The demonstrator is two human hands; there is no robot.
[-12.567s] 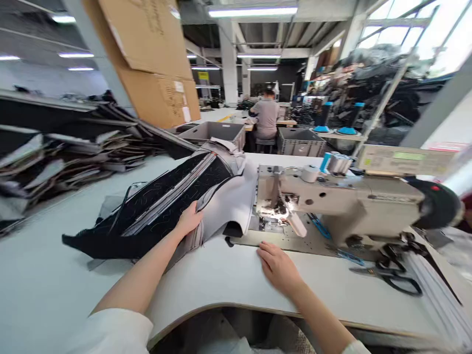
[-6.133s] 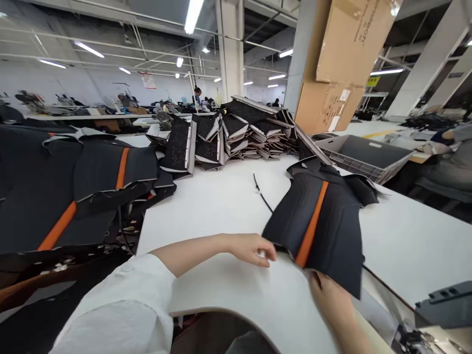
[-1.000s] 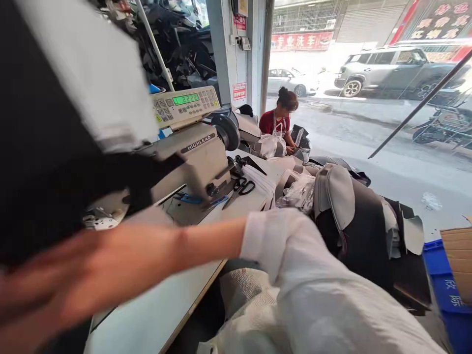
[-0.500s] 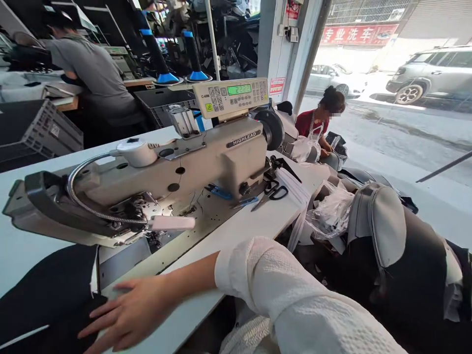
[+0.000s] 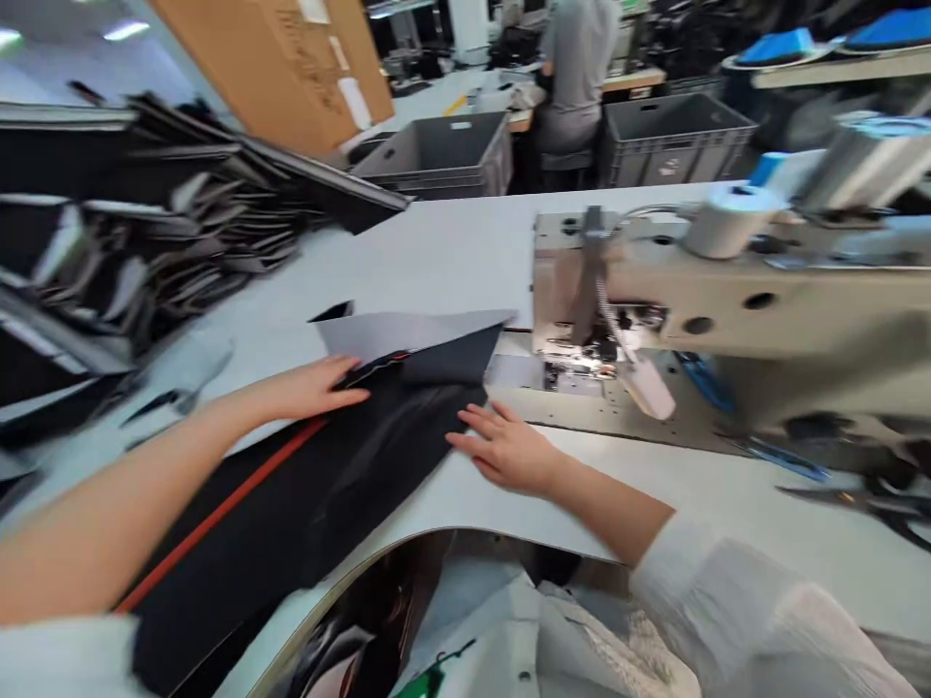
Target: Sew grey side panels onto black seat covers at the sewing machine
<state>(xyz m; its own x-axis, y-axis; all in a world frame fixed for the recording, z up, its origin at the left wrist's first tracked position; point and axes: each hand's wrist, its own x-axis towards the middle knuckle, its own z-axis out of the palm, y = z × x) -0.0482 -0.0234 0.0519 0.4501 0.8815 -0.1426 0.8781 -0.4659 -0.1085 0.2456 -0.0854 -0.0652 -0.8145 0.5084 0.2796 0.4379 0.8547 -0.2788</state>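
A black fabric piece (image 5: 378, 465) with a red strip (image 5: 240, 504) lies across the white table, its grey underside turned up along the far edge. My left hand (image 5: 312, 390) rests on that far edge, fingers stretched out and thumb apart. At the near right edge my right hand (image 5: 509, 451) touches the fabric with spread fingers. Just right of the fabric stands a beige sewing machine (image 5: 727, 291), its lamp lighting the needle area. The fabric's right end lies beside the machine's bed plate (image 5: 516, 373), not under the needle.
Stacks of black and grey cut pieces (image 5: 218, 213) fill the left side. Blue-handled snips (image 5: 786, 456) and black scissors (image 5: 873, 504) lie at the right. Behind the table stand grey crates (image 5: 443, 155), a cardboard box (image 5: 283, 78) and a person in grey (image 5: 578, 68).
The view has swung left, away from the street side. My left hand has come into view on the fabric. My right hand still lies at the fabric, fingers spread.
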